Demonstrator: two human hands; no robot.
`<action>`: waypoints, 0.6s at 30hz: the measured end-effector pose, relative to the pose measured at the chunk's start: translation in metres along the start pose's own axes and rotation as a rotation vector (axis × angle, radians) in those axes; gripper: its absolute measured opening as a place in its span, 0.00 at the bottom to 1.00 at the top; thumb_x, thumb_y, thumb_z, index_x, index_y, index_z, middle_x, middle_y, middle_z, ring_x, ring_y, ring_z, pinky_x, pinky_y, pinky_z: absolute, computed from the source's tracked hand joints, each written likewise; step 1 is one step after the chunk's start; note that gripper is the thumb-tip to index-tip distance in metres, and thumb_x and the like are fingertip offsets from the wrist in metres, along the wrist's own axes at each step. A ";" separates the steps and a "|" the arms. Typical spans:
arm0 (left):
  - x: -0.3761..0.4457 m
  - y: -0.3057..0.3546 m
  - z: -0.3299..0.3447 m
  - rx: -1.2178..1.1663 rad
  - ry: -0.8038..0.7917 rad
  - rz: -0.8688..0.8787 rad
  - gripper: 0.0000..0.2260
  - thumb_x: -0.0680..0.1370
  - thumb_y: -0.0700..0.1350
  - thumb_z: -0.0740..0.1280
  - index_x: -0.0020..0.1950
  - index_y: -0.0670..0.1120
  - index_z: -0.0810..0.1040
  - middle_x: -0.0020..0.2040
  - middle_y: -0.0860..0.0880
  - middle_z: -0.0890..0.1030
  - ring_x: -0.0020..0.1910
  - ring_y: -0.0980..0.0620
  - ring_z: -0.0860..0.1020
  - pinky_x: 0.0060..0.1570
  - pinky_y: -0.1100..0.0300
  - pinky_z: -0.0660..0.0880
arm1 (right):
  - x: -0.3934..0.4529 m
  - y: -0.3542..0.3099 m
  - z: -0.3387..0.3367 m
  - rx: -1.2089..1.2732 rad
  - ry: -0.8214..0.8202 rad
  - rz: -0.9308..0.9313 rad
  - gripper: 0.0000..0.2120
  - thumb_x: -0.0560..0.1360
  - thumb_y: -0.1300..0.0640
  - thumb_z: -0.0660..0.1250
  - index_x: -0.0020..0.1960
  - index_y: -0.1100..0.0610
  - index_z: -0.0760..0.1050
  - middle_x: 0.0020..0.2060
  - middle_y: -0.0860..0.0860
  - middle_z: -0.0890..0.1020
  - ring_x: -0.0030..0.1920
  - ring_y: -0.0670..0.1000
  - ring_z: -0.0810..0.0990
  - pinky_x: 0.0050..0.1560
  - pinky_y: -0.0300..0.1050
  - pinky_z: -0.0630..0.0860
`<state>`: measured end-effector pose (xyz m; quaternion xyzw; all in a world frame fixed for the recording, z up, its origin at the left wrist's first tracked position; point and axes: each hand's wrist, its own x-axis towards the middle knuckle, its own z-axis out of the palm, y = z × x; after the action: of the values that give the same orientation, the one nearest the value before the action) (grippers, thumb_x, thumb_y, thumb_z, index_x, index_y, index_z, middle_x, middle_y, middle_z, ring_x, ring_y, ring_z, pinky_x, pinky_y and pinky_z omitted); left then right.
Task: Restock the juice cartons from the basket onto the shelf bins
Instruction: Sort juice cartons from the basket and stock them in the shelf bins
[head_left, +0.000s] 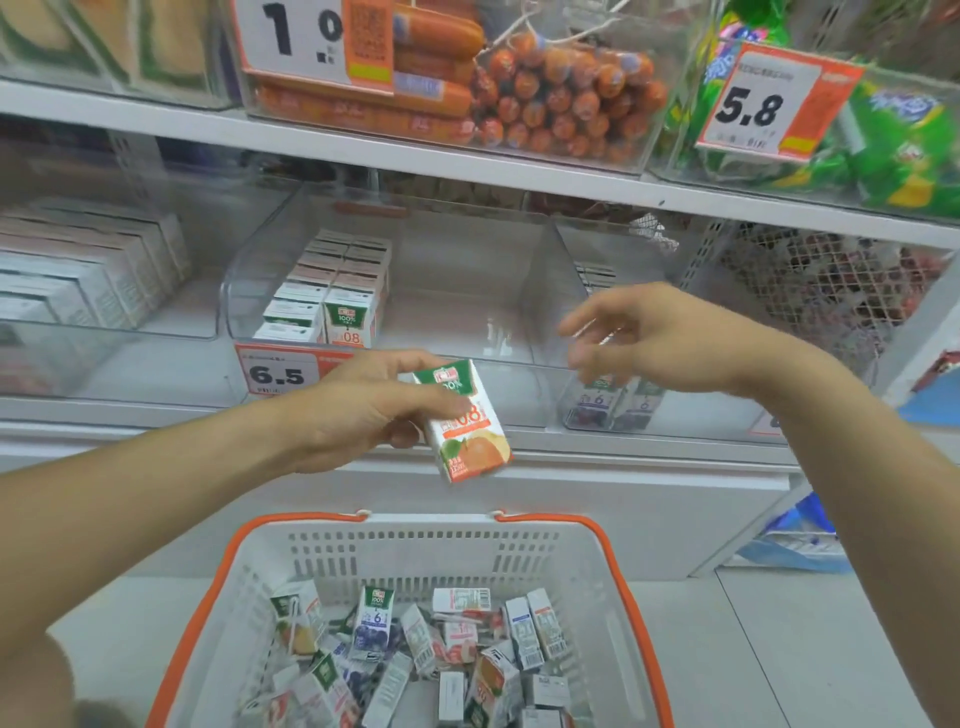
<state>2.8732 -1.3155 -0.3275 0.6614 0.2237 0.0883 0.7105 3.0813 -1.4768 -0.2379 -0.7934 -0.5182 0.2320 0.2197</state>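
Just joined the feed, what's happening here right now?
A person is restocking juice cartons from a white and orange basket on the floor into clear shelf bins. The left hand holds an orange juice carton in a pinch grip, raised in front of the middle bin, which already has a row of matching cartons on its left side. The right hand is open and empty in front of the neighbouring bin with purple cartons. Many cartons remain in the basket.
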 end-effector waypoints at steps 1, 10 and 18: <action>-0.004 0.001 -0.003 0.042 -0.041 -0.017 0.17 0.67 0.42 0.76 0.55 0.47 0.82 0.47 0.40 0.85 0.42 0.48 0.78 0.42 0.56 0.69 | 0.000 -0.012 0.012 0.108 -0.112 -0.029 0.16 0.74 0.51 0.73 0.60 0.49 0.76 0.48 0.50 0.86 0.48 0.52 0.85 0.46 0.45 0.81; -0.041 -0.003 -0.035 0.450 -0.014 -0.018 0.27 0.68 0.51 0.78 0.63 0.52 0.72 0.43 0.48 0.86 0.38 0.53 0.81 0.43 0.56 0.76 | 0.018 -0.053 0.107 0.247 -0.293 -0.142 0.26 0.69 0.62 0.78 0.63 0.53 0.70 0.54 0.55 0.77 0.37 0.55 0.86 0.40 0.44 0.82; -0.051 -0.002 -0.093 1.046 0.566 0.474 0.25 0.73 0.64 0.66 0.64 0.51 0.73 0.61 0.55 0.73 0.61 0.58 0.69 0.61 0.60 0.65 | 0.055 -0.081 0.094 0.529 0.122 -0.232 0.22 0.66 0.74 0.76 0.55 0.59 0.72 0.51 0.60 0.81 0.40 0.58 0.85 0.43 0.55 0.84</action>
<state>2.7870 -1.2537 -0.3219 0.9033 0.2636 0.2935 0.1684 2.9862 -1.3856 -0.2728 -0.6566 -0.5128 0.2840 0.4746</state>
